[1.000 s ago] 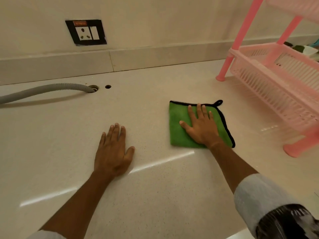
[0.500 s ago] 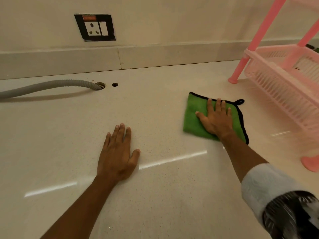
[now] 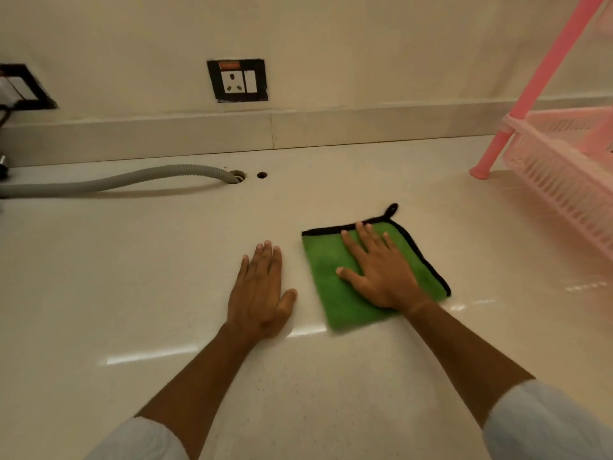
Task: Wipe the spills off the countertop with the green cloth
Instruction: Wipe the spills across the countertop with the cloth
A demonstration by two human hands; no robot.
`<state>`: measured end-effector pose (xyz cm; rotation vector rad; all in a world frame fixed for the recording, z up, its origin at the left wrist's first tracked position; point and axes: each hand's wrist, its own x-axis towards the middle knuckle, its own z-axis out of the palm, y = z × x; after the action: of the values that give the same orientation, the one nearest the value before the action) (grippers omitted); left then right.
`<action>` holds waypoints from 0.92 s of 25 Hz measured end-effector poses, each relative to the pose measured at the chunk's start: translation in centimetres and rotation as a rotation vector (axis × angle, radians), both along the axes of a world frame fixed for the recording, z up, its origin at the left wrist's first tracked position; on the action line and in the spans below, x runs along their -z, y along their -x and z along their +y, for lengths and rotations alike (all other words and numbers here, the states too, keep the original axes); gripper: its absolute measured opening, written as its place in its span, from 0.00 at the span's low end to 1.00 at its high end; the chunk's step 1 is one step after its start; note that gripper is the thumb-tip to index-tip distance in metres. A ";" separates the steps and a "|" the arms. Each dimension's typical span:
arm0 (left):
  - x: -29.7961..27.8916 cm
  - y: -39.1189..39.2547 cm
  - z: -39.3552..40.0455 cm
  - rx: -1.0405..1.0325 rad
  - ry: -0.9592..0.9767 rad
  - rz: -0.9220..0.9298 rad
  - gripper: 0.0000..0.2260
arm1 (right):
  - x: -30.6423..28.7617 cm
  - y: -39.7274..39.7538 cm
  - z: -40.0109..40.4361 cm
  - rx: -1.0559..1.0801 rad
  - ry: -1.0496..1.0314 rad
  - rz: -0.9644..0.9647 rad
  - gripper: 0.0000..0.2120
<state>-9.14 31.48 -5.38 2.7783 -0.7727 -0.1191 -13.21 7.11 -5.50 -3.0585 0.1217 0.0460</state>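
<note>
The green cloth (image 3: 326,277), edged in black with a small hanging loop, lies flat on the pale countertop (image 3: 132,277) right of centre. My right hand (image 3: 381,273) presses palm-down on it, fingers spread and pointing toward the wall. My left hand (image 3: 260,293) rests flat on the bare counter just left of the cloth, fingers together, holding nothing. A narrow gap separates its thumb from the cloth's edge. I cannot make out any distinct spill; only light streaks reflect on the surface.
A pink plastic rack (image 3: 564,174) stands at the right, its leg near the back. A grey corrugated hose (image 3: 116,182) runs from the left into a hole in the counter, beside a smaller hole (image 3: 262,175). A wall socket (image 3: 237,80) sits above the backsplash.
My right hand has slid the cloth left and nearer, up close to my left hand. The view has swung left, showing less of the rack.
</note>
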 end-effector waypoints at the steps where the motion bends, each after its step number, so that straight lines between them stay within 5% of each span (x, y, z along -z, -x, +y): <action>1: -0.2 -0.2 0.7 -0.015 -0.020 -0.006 0.40 | 0.1 0.1 -0.2 0.072 -0.001 -0.004 0.42; 4: -0.7 -1.0 4.2 -0.095 -0.094 -0.017 0.38 | -0.2 -2.8 0.2 0.353 -0.033 0.013 0.39; 7: -0.5 -1.5 8.3 -0.161 -0.126 0.009 0.38 | -0.3 -7.3 2.8 0.384 -0.061 0.026 0.39; 16: -0.2 -2.6 12.2 -0.187 -0.127 0.004 0.40 | -0.1 -9.2 9.4 -0.228 -0.050 -0.004 0.40; 23: 1.2 -3.2 13.9 -0.218 -0.092 -0.010 0.41 | 0.6 -12.8 13.2 0.118 -0.012 -0.008 0.38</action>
<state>-5.97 45.35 -6.58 2.9298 -0.4729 -0.1015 -0.42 20.35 -6.07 -3.0322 0.2999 0.0270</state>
